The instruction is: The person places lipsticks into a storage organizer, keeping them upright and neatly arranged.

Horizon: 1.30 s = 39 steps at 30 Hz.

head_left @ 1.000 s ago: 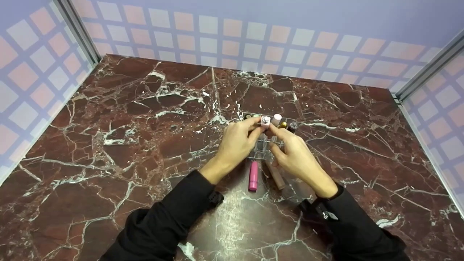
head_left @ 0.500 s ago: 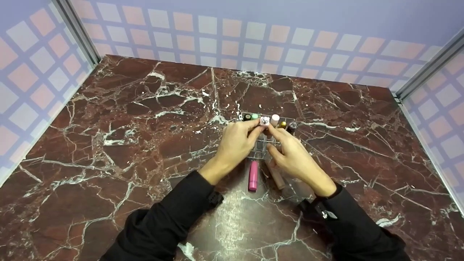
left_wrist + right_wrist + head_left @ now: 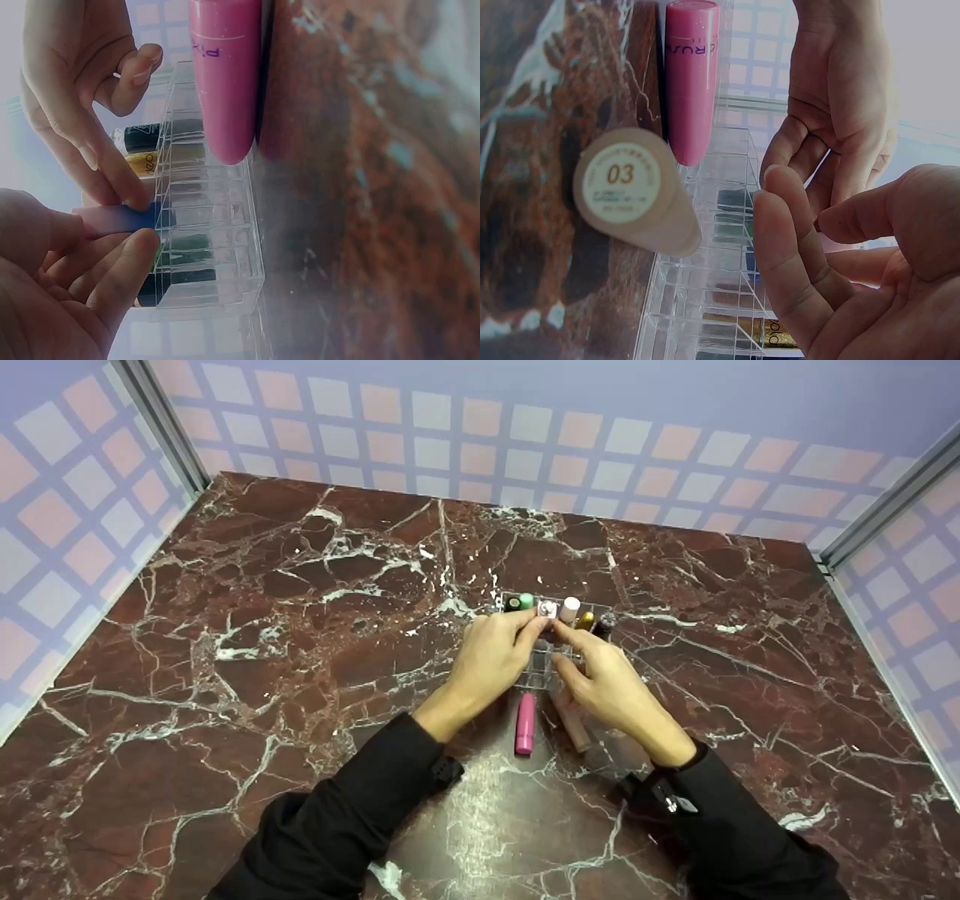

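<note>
My left hand (image 3: 491,656) pinches a small tube with a square, silver-topped pale cap (image 3: 547,609). The left wrist view shows the tube (image 3: 112,220) as pink with a blue lower part, standing at a slot of a clear divided organizer (image 3: 535,681). From the other side, my right hand (image 3: 615,682) touches the tube with extended fingertips, its thumb held apart. Around it in the organizer stand a black-capped tube (image 3: 513,604), a green-capped one (image 3: 526,601), a white-capped one (image 3: 571,608), a gold one (image 3: 585,620) and a dark one (image 3: 604,623).
On the marbled table in front of the organizer lie a pink tube (image 3: 525,724) and a brownish tube (image 3: 574,725). The right wrist view shows the brownish tube's end (image 3: 619,180) marked 03. Patterned panels (image 3: 480,435) enclose the table's back and sides.
The pale-capped tube has sunk slightly toward the organizer, with both hands staying beside it. More of the black and green caps shows now past the left fingers.
</note>
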Motion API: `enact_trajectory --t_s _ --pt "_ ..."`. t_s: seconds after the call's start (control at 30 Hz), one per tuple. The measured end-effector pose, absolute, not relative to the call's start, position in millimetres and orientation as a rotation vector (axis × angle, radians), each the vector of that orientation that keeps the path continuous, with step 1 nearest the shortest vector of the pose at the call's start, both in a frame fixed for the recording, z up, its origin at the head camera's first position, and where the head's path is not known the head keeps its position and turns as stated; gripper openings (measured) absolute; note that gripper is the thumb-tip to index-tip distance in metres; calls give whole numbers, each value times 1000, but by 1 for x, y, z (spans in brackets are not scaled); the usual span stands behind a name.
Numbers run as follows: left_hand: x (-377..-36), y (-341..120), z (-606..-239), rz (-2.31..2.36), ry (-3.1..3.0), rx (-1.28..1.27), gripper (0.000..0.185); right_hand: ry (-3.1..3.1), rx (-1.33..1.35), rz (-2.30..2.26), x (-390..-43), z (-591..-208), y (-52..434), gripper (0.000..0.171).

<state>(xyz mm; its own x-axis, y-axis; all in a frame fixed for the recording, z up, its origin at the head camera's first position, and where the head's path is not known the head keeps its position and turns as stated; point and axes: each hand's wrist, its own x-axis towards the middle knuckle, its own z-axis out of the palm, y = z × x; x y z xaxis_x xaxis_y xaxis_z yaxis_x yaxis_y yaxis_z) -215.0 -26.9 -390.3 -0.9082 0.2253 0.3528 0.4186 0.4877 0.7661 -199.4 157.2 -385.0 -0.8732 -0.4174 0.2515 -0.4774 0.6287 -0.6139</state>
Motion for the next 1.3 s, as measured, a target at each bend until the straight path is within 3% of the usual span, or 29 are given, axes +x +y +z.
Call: enact_trajectory --t_s 1.3 --pt "-213 -25 -383 -1397 -2769 -524 27 -2927 765 982 -203 -393 159 66"
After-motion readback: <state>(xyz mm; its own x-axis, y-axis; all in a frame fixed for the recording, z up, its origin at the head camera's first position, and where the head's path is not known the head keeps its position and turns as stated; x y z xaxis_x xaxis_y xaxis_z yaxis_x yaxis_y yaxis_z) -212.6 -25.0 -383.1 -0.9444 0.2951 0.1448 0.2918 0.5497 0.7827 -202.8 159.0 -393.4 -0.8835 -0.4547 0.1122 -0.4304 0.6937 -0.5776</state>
